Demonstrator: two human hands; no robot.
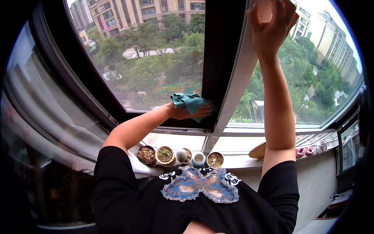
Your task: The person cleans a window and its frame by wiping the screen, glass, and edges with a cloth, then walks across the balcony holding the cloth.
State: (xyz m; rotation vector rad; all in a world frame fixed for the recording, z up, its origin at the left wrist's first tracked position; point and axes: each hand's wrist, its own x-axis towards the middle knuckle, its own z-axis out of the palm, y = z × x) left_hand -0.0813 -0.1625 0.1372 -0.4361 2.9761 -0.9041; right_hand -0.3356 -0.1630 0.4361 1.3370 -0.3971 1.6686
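Note:
My left hand [191, 112] presses a bunched teal cloth [187, 101] against the lower right part of the dark window frame [220, 74]. Part of the cloth folds up over the back of the hand, and a corner shows below the fingers. High up at the right, my right hand [272, 23] is raised with bent fingers around the upper part of the pale window post [242, 66]. Its fingertips are partly cut off by the top edge of the view.
An insect screen [156, 70] fills the dark frame. Along the sill below stand several small pots, among them a brown pot [146, 155], a plant pot [165, 155] and a pale blue jar [198, 158]. A woven item [257, 150] and pink ornaments [305, 151] sit farther right. Curtains [50, 105] hang at left.

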